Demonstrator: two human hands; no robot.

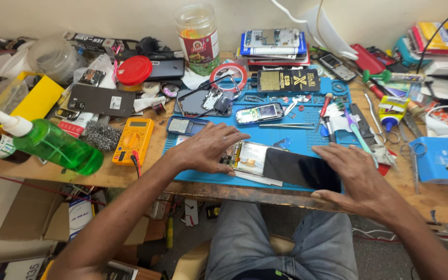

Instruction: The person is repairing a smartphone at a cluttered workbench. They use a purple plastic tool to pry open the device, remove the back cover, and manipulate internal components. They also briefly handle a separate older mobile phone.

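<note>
Two spread hands over an opened phone on the blue mat
Left hand (206, 148) and right hand (351, 171), fingers open, flank the phone (281, 166); its black screen looks loose and could slip off the bench edge

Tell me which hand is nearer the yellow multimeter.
Left. The left hand lies just right of the yellow multimeter; the right hand is far across the blue mat, on the dark phone screen.

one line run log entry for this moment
left hand flat on opened phone | right hand on black screen panel | blue mat
</note>
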